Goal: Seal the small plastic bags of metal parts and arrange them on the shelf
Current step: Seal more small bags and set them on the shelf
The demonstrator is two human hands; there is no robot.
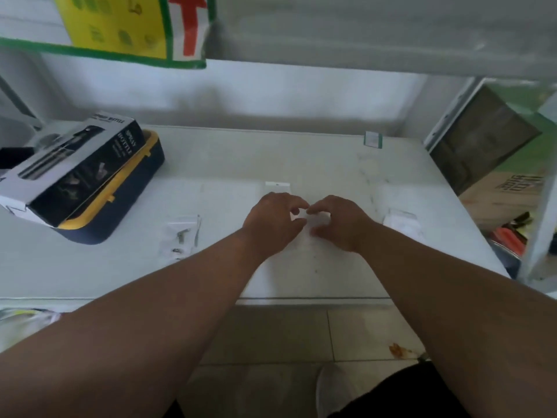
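My left hand [272, 223] and my right hand [337, 221] meet at the middle of the white shelf [316, 164], fingers pinched on a small clear plastic bag [316, 220] lying between them. The bag is mostly hidden under my fingers, and its contents cannot be made out. To the left lies another small clear bag [180, 233] with metal parts showing inside. A third small bag [402, 221] rests to the right, near the shelf's right side. A white header strip of a further bag [277, 185] peeks out just beyond my left hand.
A black and grey spray bottle box [75, 167] lies on a navy and yellow case [126, 200] at the shelf's left. A small green-edged label [373, 139] stands at the back right. A white upright post [539, 224] and cardboard boxes [500, 188] are to the right. A shelf board hangs overhead.
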